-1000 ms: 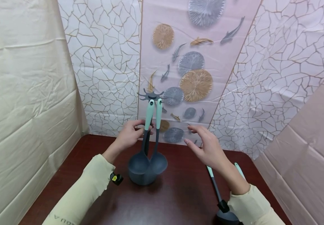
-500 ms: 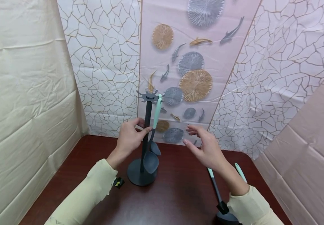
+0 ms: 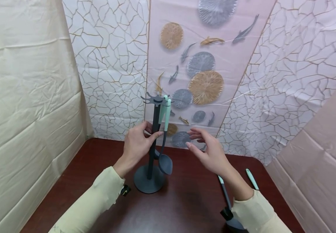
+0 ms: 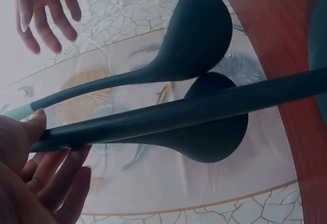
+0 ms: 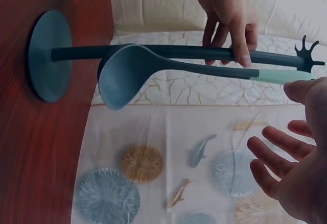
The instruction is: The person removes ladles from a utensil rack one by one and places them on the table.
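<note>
A dark utensil stand (image 3: 151, 165) with a round base and a hooked top stands upright on the table. Two dark ladles with mint handles hang on its right side: the front ladle (image 3: 165, 164) shows fully, while the other ladle (image 4: 219, 145) is partly behind the pole. My left hand (image 3: 138, 142) holds the pole around mid-height, thumb in front and fingers behind. To the right of the ladles, my right hand (image 3: 210, 152) is raised with its fingers spread and slightly bent. It appears to hold nothing.
On the dark red table (image 3: 185, 207), a mint-handled utensil (image 3: 225, 194) lies at the right, partly under my right forearm. Another mint handle (image 3: 252, 179) lies beyond it. Patterned cloth (image 3: 112, 64) hangs behind the table, with plain cloth at both sides.
The ladles have swung from the front of the stand round to its right side, exposing the pole. My left hand has shifted slightly right onto the pole. My right hand has barely moved.
</note>
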The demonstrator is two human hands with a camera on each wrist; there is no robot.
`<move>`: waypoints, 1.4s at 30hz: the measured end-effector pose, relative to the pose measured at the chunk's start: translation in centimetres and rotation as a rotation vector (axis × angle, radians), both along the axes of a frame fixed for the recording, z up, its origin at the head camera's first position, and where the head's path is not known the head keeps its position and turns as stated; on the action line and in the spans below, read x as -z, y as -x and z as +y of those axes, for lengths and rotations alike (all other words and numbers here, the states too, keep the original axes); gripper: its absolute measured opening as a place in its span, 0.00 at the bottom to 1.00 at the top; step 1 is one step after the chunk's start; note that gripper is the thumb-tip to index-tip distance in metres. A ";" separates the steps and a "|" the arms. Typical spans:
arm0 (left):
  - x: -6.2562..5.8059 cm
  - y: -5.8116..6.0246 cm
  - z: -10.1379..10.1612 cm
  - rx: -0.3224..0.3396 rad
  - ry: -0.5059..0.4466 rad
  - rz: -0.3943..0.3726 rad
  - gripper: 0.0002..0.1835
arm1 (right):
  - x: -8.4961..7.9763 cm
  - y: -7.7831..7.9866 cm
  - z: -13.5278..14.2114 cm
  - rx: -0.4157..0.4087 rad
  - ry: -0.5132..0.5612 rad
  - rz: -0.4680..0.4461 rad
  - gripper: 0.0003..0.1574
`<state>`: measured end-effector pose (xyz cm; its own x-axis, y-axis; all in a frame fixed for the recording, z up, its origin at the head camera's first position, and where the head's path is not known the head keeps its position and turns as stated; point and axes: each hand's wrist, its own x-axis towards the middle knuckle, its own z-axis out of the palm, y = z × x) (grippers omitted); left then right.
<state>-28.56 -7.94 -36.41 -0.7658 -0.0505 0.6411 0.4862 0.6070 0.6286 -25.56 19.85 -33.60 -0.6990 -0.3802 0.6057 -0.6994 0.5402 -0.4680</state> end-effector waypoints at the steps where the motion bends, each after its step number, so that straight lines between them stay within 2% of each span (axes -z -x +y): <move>1: 0.1 0.1 0.0 0.015 0.016 0.005 0.16 | 0.0 0.0 -0.1 -0.002 0.013 -0.004 0.34; 6: 1.0 0.5 -0.1 0.139 0.073 0.020 0.13 | -0.1 0.3 -0.9 -0.019 0.064 -0.019 0.32; 10: 1.5 0.6 -0.3 0.252 0.033 -0.001 0.13 | -0.3 0.4 -1.6 -0.026 0.074 -0.031 0.31; 13: 1.4 0.6 -0.5 0.294 0.023 -0.015 0.13 | -0.5 0.6 -2.1 -0.027 0.085 -0.032 0.31; 20: 0.9 0.4 -0.7 0.293 0.070 -0.030 0.11 | -0.6 1.5 -3.2 -0.036 0.122 -0.004 0.29; 27: 1.1 0.3 -0.6 0.262 0.072 -0.036 0.12 | -0.8 2.1 -4.7 -0.063 0.151 0.018 0.27; 36: 1.4 0.1 -0.6 0.234 0.081 -0.036 0.11 | -0.5 2.9 -6.1 -0.100 0.185 -0.003 0.26; 42: 1.5 0.1 -0.6 0.241 0.082 -0.018 0.12 | -0.3 3.0 -6.8 -0.100 0.189 -0.022 0.25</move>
